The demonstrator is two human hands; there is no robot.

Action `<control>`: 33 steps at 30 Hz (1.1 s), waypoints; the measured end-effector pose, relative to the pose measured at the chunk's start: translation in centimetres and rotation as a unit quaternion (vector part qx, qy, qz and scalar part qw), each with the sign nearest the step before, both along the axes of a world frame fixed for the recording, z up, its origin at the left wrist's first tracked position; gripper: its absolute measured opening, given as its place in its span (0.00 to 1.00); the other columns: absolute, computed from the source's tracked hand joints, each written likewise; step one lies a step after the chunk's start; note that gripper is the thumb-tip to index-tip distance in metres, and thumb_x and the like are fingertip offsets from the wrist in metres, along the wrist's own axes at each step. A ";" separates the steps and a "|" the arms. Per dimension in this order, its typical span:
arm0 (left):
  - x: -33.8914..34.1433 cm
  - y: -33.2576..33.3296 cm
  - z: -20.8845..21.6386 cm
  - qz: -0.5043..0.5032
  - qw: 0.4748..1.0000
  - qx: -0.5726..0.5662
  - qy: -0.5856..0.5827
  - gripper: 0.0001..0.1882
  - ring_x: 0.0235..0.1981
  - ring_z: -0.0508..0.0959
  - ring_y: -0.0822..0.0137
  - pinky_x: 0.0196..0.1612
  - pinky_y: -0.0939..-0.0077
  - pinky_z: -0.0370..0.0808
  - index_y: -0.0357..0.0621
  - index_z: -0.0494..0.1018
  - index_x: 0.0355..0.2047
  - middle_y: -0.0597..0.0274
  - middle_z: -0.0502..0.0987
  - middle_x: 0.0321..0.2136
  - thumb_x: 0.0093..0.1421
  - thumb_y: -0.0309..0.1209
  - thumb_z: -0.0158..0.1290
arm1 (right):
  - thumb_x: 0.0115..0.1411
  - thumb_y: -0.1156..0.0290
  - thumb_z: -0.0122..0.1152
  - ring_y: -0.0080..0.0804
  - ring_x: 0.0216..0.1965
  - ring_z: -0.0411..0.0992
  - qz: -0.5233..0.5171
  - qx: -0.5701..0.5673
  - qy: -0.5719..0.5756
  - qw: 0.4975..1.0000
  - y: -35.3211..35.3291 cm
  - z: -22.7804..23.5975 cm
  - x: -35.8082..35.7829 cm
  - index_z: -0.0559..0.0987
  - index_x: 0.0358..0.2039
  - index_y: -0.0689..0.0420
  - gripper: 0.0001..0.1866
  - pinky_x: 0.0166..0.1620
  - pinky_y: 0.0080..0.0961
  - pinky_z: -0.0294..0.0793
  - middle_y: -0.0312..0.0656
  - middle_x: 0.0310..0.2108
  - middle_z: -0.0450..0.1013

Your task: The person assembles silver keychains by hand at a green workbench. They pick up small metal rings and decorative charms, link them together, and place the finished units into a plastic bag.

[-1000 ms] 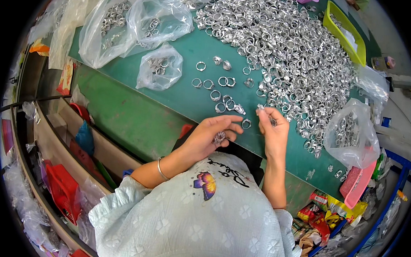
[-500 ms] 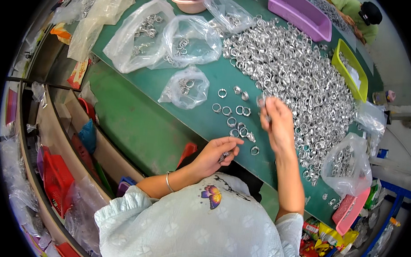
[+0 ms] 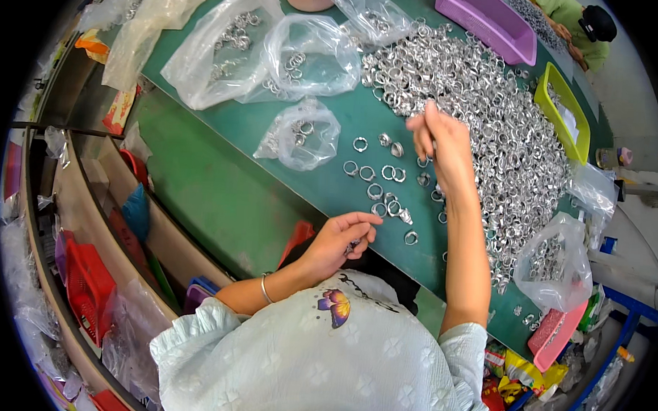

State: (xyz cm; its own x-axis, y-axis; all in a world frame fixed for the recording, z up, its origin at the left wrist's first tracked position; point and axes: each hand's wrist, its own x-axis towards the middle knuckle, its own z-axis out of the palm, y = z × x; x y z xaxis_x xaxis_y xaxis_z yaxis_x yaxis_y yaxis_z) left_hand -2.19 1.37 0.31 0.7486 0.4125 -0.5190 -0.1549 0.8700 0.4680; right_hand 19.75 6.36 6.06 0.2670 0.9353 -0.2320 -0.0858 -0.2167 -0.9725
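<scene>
A large heap of silver-coloured metal rings (image 3: 512, 147) covers the right part of the green table (image 3: 322, 191). My right hand (image 3: 447, 144) hovers at the heap's left edge, its fingers curled; what they hold, if anything, is hidden. Close to my body, my left hand (image 3: 338, 243) is curled around a few metal rings (image 3: 353, 245) in its palm. Between the hands lie several loose rings (image 3: 374, 190), spread out singly and in small clusters. Left of these sits a small clear plastic bag (image 3: 302, 136) with rings inside.
Two larger clear bags (image 3: 229, 50) of rings lie at the far left. Behind the heap stand a purple basket (image 3: 487, 26) and a yellow-green basket (image 3: 564, 116). A pink basket (image 3: 556, 337) is at the right edge. Another person (image 3: 596, 34) works at the far right.
My right hand has moved away from me, up along the heap's edge. A ring piece now shows on the table below it. The left hand stays nearly where it was, still curled.
</scene>
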 end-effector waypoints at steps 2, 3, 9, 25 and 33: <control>0.0 0.0 -0.1 -0.002 1.000 0.013 0.009 0.11 0.18 0.61 0.80 0.19 0.87 0.56 0.36 0.70 0.43 0.66 0.69 0.25 0.62 0.25 0.44 | 0.63 0.66 0.48 0.17 0.15 0.56 0.025 -0.033 -0.115 0.992 -3.2 -1.2 -0.2 0.76 0.36 0.64 0.14 0.20 0.16 0.54 0.30 0.12 0.60; -0.1 -0.1 -0.2 -0.001 1.000 0.014 0.013 0.11 0.18 0.61 0.80 0.19 0.87 0.56 0.36 0.70 0.43 0.66 0.69 0.25 0.62 0.25 0.44 | 0.62 0.67 0.50 0.17 0.15 0.57 0.028 -0.039 -0.197 0.979 -4.3 -1.9 -0.7 0.77 0.37 0.62 0.12 0.20 0.15 0.55 0.30 0.12 0.62; 0.5 -0.5 -0.3 -0.004 0.999 0.031 0.022 0.11 0.18 0.62 0.81 0.19 0.87 0.56 0.36 0.70 0.43 0.66 0.70 0.26 0.62 0.25 0.44 | 0.52 0.71 0.60 0.46 0.24 0.71 0.008 -0.013 -0.549 0.836 -6.7 -5.1 -3.5 0.77 0.34 0.60 0.09 0.27 0.35 0.69 0.47 0.27 0.70; 0.5 0.1 0.1 0.043 0.991 0.124 0.041 0.12 0.19 0.64 0.82 0.19 0.89 0.59 0.38 0.70 0.44 0.67 0.71 0.25 0.62 0.27 0.46 | 0.48 0.70 0.65 0.46 0.27 0.72 0.032 -0.071 -0.429 0.900 -8.6 -2.6 -3.5 0.77 0.31 0.61 0.12 0.29 0.36 0.69 0.46 0.27 0.71; 1.1 -0.6 0.3 0.014 0.989 0.146 0.034 0.11 0.18 0.64 0.82 0.19 0.89 0.59 0.38 0.70 0.43 0.66 0.71 0.25 0.62 0.27 0.45 | 0.51 0.70 0.59 0.47 0.29 0.71 0.089 0.002 -0.557 0.826 -0.5 -5.6 -6.1 0.73 0.41 0.55 0.15 0.30 0.38 0.70 0.42 0.35 0.69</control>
